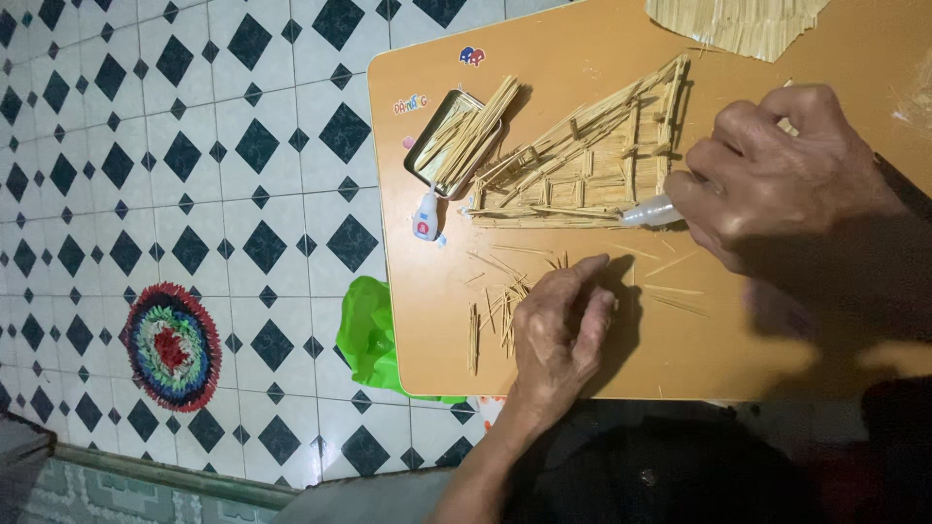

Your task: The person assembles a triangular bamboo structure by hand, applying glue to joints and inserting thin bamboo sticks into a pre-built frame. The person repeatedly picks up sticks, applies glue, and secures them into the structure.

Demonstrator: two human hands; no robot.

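The left hand (561, 325), nearest the camera, rests half-curled on the table (680, 359), fingertips pinching at loose sticks (495, 306); whether it holds one, I cannot tell. At twelve o'clock from it lies the stick frame (582, 160), a triangular lattice, largely built, with gaps unfilled. At three o'clock, the right hand (777, 180) grasps a glue bottle (649, 212), nozzle touching the frame's lower edge.
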